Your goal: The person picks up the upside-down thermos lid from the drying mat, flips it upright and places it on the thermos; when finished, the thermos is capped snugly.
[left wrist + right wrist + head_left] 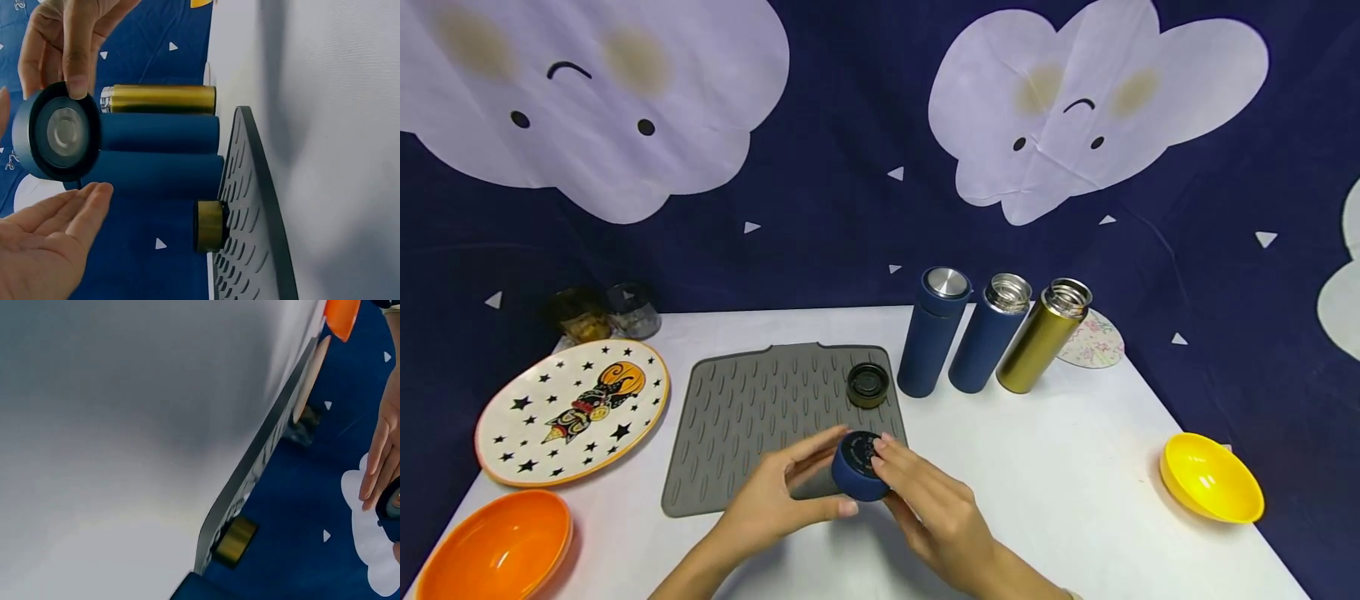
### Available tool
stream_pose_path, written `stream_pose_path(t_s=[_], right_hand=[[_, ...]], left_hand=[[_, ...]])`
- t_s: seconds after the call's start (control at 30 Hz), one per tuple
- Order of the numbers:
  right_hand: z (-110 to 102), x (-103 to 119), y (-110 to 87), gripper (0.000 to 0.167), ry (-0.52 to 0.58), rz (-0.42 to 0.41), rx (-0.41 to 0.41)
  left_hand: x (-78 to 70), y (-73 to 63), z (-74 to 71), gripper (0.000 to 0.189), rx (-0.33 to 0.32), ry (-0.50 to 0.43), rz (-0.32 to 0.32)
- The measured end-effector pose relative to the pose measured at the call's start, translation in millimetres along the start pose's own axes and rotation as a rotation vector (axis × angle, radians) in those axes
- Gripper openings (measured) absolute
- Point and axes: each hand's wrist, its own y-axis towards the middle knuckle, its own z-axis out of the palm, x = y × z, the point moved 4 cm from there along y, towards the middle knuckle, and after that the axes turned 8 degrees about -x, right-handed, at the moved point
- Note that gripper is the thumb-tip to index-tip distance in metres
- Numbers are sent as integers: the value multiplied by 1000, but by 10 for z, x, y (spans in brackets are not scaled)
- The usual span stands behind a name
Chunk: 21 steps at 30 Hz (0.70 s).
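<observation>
Above the front edge of the grey mat, my right hand (936,517) pinches a dark blue bottle lid (852,481) by its side. The left wrist view shows the lid's hollow underside, with a round metallic disc in the middle and the right thumb on the rim. My left hand (767,496) is spread at the lid's other side, its fingers straight and the fingertips right by the rim. A gold lid with a black top (867,386) sits on the mat. Behind stand a blue bottle with a steel-topped lid (931,342), an uncapped blue bottle (987,346) and an uncapped gold bottle (1037,346).
The grey ridged mat (722,417) lies on the white table (1037,467). Left of it are a patterned plate (512,425) and an orange bowl (497,542), with two glasses (634,312) behind. A yellow bowl (1210,479) stands right; a floral disc (1097,342) lies behind the gold bottle.
</observation>
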Motion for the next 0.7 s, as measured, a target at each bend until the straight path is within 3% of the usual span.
stream_pose_path(t_s=[0.17, 0.3, 0.4, 0.57, 0.7], right_hand=[[-67, 44, 106, 20, -133, -228, 0], [-103, 85, 153, 20, -219, -447, 7], [-111, 106, 153, 19, -260, -561, 1], [-106, 130, 126, 17, -257, -607, 3], [-101, 142, 98, 16, -246, -603, 3]], left_hand=[[1, -2, 57, 80, 31, -33, 101], [-18, 5, 112, 84, 44, -26, 141], [-38, 5, 157, 89, 53, -13, 163], [-61, -11, 242, 97, 76, 41, 224], [-67, -24, 290, 92, 47, 137, 291]])
